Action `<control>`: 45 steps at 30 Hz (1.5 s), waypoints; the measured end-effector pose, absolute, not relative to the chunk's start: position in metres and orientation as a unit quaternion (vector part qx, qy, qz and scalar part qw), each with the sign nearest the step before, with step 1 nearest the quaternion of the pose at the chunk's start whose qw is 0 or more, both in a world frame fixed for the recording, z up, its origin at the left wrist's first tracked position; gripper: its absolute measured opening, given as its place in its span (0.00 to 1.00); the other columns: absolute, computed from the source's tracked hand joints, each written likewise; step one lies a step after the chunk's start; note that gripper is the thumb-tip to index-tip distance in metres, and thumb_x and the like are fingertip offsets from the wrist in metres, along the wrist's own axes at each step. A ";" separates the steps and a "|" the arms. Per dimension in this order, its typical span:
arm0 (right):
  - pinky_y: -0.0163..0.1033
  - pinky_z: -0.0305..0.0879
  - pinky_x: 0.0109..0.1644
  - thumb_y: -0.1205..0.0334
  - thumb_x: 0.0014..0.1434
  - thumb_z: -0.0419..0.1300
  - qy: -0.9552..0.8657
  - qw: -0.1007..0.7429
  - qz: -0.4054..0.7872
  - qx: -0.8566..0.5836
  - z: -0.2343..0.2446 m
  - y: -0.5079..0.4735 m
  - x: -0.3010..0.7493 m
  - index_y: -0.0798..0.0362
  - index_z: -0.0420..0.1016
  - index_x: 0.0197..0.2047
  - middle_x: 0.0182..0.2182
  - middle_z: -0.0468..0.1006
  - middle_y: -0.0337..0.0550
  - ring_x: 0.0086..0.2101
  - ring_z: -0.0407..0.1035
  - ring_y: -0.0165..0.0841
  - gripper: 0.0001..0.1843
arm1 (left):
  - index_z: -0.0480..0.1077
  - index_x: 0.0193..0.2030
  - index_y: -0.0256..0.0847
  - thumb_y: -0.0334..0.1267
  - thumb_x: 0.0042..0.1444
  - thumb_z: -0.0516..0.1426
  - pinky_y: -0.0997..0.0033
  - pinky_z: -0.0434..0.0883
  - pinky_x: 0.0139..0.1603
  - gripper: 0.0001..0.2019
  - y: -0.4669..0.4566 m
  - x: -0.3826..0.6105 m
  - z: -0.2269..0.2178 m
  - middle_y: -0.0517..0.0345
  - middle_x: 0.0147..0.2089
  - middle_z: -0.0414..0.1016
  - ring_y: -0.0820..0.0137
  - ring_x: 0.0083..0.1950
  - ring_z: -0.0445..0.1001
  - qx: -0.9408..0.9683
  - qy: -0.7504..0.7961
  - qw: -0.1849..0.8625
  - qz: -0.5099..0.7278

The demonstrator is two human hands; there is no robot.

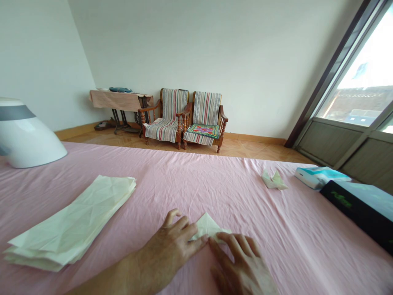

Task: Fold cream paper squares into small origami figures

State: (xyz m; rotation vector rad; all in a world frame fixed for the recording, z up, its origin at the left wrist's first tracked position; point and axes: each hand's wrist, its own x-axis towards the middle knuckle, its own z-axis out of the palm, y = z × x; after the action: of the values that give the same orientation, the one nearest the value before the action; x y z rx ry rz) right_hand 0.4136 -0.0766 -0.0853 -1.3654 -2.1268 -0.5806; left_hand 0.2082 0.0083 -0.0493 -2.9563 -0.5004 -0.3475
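A small piece of pale cream paper (207, 223), folded to a point at its far side, lies on the pink cloth in front of me. My left hand (178, 239) grips its left part, fingers bent and the thumb along the near edge. From the right, my right hand (238, 254) holds the paper's near right edge between thumb and fingers. The two hands almost meet at the middle of that edge and hide part of the paper. Farther off to the right sits a folded paper shape (274, 180) with raised points.
A stack of creased cream paper sheets (73, 221) lies at left on the pink cloth (172, 176). Behind it stands a white rounded object (30, 139). On the right are a blue-and-white tissue pack (321, 176) and a black box (346, 209). Two wooden armchairs (184, 119) stand against the wall.
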 end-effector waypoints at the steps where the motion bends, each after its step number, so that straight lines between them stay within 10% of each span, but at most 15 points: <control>1: 0.41 0.63 0.36 0.55 0.67 0.45 -0.785 0.268 -0.225 -0.511 -0.086 -0.077 0.413 0.49 0.74 0.46 0.38 0.79 0.41 0.32 0.71 0.36 0.18 | 0.61 0.61 0.46 0.37 0.66 0.53 0.52 0.49 0.54 0.18 0.008 0.208 -0.051 0.57 0.43 0.71 0.62 0.44 0.65 -0.977 -0.167 0.067 -0.116; 9: 0.44 0.60 0.41 0.53 0.70 0.38 -0.733 0.287 -0.276 -0.552 -0.091 -0.077 0.410 0.51 0.77 0.39 0.36 0.81 0.41 0.34 0.72 0.36 0.27 | 0.71 0.49 0.41 0.32 0.64 0.53 0.50 0.50 0.57 0.09 -0.004 0.208 -0.045 0.54 0.45 0.73 0.61 0.47 0.66 -0.964 -0.219 0.094 -0.117; 20: 0.47 0.60 0.46 0.66 0.61 0.51 -0.741 0.246 -0.291 -0.554 -0.096 -0.083 0.425 0.53 0.77 0.35 0.37 0.82 0.46 0.36 0.74 0.39 0.12 | 0.72 0.31 0.40 0.21 0.54 0.53 0.47 0.48 0.60 0.11 -0.010 0.202 -0.049 0.59 0.35 0.73 0.65 0.40 0.66 -0.955 -0.257 0.063 -0.131; 34: 0.47 0.64 0.54 0.49 0.64 0.52 -0.860 0.207 -0.192 -0.425 -0.087 -0.067 0.403 0.61 0.66 0.59 0.57 0.70 0.48 0.55 0.65 0.42 0.28 | 0.74 0.32 0.39 0.30 0.56 0.59 0.45 0.44 0.60 0.04 -0.007 0.204 -0.062 0.56 0.34 0.73 0.62 0.41 0.68 -0.960 -0.226 0.104 -0.128; 45: 0.43 0.71 0.45 0.53 0.64 0.52 -0.809 0.191 -0.292 -0.473 -0.092 -0.075 0.414 0.60 0.75 0.50 0.50 0.76 0.50 0.47 0.74 0.41 0.21 | 0.71 0.27 0.40 0.22 0.55 0.53 0.51 0.50 0.62 0.12 -0.021 0.204 -0.033 0.58 0.32 0.72 0.64 0.40 0.68 -0.952 -0.256 0.123 -0.117</control>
State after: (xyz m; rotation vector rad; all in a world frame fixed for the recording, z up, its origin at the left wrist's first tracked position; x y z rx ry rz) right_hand 0.4140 -0.0751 -0.0917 -1.3287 -2.2726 -0.8194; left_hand 0.2044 -0.0208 -0.0326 -2.7759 -0.7467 -0.3404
